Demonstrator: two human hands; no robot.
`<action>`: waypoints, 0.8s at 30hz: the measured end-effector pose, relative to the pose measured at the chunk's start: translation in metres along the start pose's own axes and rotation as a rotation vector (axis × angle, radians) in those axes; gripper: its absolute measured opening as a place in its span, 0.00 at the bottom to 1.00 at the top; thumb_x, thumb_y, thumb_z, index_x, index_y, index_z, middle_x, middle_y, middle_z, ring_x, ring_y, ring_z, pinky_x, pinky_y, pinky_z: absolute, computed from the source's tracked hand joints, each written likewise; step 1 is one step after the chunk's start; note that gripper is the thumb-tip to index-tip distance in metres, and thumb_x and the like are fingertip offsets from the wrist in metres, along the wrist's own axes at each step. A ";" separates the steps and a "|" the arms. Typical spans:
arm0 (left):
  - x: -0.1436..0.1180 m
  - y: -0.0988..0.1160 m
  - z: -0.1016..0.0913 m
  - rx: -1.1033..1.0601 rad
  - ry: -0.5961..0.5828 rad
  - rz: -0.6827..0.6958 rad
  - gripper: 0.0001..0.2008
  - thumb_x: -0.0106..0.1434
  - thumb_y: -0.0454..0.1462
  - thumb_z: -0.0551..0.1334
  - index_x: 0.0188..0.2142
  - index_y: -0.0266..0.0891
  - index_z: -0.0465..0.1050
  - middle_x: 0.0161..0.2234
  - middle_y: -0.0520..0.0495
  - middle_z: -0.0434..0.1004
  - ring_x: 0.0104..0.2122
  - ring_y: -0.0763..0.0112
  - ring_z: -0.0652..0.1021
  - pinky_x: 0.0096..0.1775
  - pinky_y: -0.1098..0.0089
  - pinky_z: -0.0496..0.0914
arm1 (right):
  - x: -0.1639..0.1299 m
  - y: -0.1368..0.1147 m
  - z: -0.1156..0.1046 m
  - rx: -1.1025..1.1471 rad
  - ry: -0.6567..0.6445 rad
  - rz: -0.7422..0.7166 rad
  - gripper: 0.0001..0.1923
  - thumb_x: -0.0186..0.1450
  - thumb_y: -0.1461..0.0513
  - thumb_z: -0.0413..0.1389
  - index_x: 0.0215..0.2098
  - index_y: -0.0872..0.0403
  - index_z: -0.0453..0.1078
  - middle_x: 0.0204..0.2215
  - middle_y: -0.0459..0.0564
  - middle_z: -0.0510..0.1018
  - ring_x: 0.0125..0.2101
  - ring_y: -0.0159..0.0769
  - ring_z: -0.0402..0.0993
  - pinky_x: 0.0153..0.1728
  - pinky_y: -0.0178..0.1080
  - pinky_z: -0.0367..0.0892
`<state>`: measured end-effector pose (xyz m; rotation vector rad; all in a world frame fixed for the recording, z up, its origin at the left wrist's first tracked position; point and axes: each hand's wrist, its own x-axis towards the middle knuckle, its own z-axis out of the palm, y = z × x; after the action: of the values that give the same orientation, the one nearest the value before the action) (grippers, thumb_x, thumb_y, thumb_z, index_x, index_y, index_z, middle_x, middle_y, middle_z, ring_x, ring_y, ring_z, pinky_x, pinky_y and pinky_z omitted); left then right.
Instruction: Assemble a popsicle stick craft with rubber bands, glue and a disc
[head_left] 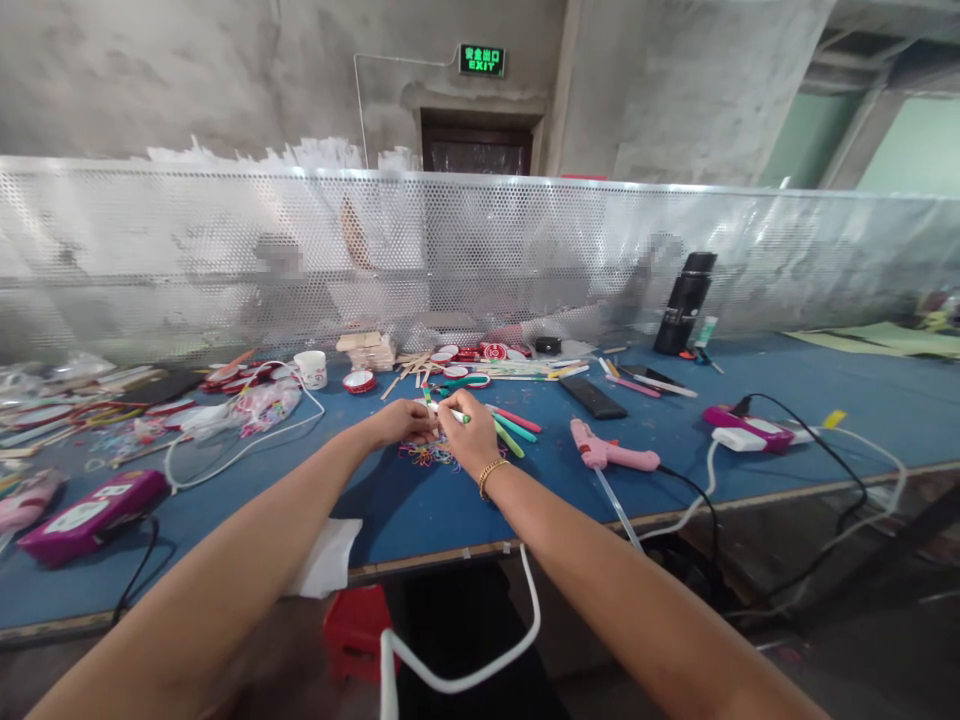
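Both my arms reach out over a blue table [750,480]. My left hand [401,421] and my right hand [466,432] meet at the table's middle, fingers closed together on a small white and green stick [448,412]. A gold bracelet sits on my right wrist. Under the hands lies a small pile of coloured rubber bands [429,456]. Just right of my right hand lie loose red and green sticks [516,424].
A pink glue gun [609,455] with a black cord lies to the right, a black remote [594,397] behind it. A black bottle [684,303] stands at the back by a perforated screen. Purple boxes [90,515], a white cup [311,368], cables and red-white discs lie about.
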<state>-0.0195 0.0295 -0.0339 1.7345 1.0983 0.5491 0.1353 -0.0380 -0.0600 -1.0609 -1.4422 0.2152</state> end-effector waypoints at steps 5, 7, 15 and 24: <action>-0.002 0.001 0.000 0.024 0.012 0.008 0.23 0.40 0.51 0.74 0.25 0.35 0.74 0.26 0.48 0.79 0.26 0.72 0.76 0.33 0.70 0.70 | 0.000 -0.001 0.000 -0.006 0.014 0.002 0.08 0.63 0.59 0.50 0.27 0.50 0.66 0.27 0.44 0.76 0.31 0.35 0.72 0.36 0.35 0.63; -0.004 0.003 0.001 0.030 0.002 0.012 0.22 0.41 0.51 0.74 0.26 0.35 0.74 0.26 0.49 0.79 0.26 0.72 0.75 0.34 0.70 0.70 | 0.000 -0.001 0.000 0.000 0.002 -0.002 0.08 0.62 0.59 0.50 0.27 0.50 0.67 0.26 0.43 0.76 0.31 0.35 0.72 0.36 0.35 0.63; -0.005 0.004 0.002 0.034 0.009 0.012 0.23 0.40 0.51 0.74 0.26 0.35 0.74 0.25 0.49 0.78 0.26 0.73 0.75 0.34 0.71 0.70 | 0.000 -0.003 -0.001 -0.006 0.017 0.000 0.08 0.62 0.59 0.51 0.27 0.50 0.66 0.27 0.44 0.77 0.31 0.35 0.72 0.36 0.35 0.63; -0.001 0.001 0.000 0.023 0.013 -0.001 0.25 0.38 0.52 0.75 0.26 0.35 0.75 0.26 0.48 0.79 0.26 0.72 0.75 0.33 0.71 0.71 | 0.000 0.001 0.000 -0.008 0.049 0.006 0.07 0.62 0.59 0.50 0.27 0.50 0.66 0.26 0.43 0.76 0.31 0.35 0.72 0.37 0.36 0.63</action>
<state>-0.0198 0.0285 -0.0331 1.7525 1.1188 0.5491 0.1361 -0.0376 -0.0601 -1.0700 -1.3967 0.1869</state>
